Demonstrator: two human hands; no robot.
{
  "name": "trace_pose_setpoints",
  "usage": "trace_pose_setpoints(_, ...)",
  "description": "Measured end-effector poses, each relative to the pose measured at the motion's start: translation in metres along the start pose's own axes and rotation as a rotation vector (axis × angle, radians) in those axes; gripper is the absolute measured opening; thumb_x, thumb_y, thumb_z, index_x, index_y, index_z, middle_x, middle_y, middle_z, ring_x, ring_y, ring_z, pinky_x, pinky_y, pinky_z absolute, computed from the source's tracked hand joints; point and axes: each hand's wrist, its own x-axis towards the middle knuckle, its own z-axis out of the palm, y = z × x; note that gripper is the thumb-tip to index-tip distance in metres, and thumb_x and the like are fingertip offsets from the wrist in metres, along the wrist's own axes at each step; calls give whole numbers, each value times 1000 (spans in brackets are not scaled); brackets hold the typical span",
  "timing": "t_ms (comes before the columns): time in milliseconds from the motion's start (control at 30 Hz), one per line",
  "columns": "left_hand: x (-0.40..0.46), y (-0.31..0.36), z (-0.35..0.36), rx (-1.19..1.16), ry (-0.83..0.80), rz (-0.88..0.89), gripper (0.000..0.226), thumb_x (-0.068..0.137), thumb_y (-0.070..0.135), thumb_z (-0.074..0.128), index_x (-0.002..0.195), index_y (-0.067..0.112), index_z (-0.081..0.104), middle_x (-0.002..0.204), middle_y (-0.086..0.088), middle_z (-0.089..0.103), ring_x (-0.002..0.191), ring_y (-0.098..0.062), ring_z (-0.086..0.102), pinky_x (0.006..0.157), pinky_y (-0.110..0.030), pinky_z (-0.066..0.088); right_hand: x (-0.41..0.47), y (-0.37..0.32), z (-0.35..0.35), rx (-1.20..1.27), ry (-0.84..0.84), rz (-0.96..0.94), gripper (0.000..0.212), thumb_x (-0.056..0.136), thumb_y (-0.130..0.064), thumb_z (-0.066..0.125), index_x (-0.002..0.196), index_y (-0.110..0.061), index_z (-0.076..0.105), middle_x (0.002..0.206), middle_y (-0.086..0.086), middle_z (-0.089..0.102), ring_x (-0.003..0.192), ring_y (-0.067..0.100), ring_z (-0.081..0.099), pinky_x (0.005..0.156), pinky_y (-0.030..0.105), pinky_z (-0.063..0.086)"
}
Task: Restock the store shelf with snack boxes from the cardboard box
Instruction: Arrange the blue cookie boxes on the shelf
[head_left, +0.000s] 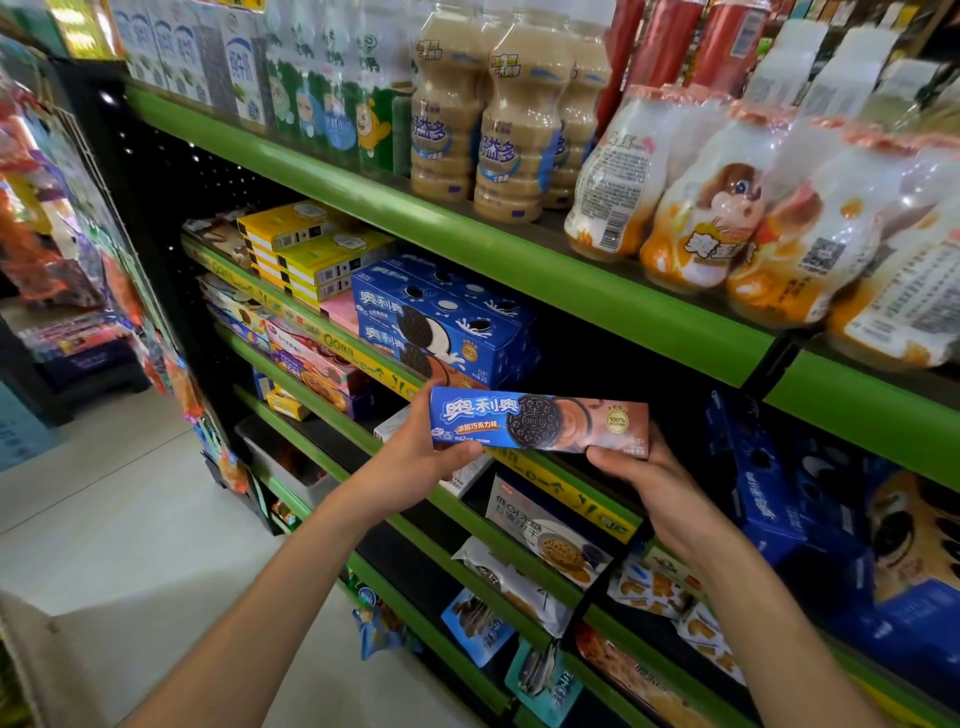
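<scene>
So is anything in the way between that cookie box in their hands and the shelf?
Nothing visible. Both hands, left hand and right hand, hold the cookie box in front of a dark empty gap on the shelf, right of the stacked blue boxes.

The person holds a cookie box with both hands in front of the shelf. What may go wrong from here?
1. The cookie box is held only at its ends, by the left hand and the right hand; it might slip if one hand lets go.
2. Sliding it in could knock the stacked blue boxes beside the dark gap.
</scene>
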Motion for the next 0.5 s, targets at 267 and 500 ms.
trace_pose_setpoints(267, 2, -1, 2, -9, 8, 4, 83, 92, 33, 67, 148, 40, 5, 95, 36, 62, 79, 12, 62, 63, -8, 48, 5, 3, -3, 1, -5, -8, 69, 63, -41, 83, 119, -61, 48, 121, -23, 66, 120, 4, 56, 110, 37, 36)
trace_pose_setpoints(500, 0, -3, 4, -46, -2, 23, 80, 91, 33, 67, 145, 43, 8, 97, 38, 62, 86, 13, 61, 66, -9, 50, 6, 4, -2, 0, -4, -17, 69, 53, -52, 87, 107, -74, 50, 120, -24, 66, 118, 2, 58, 108, 36, 36)
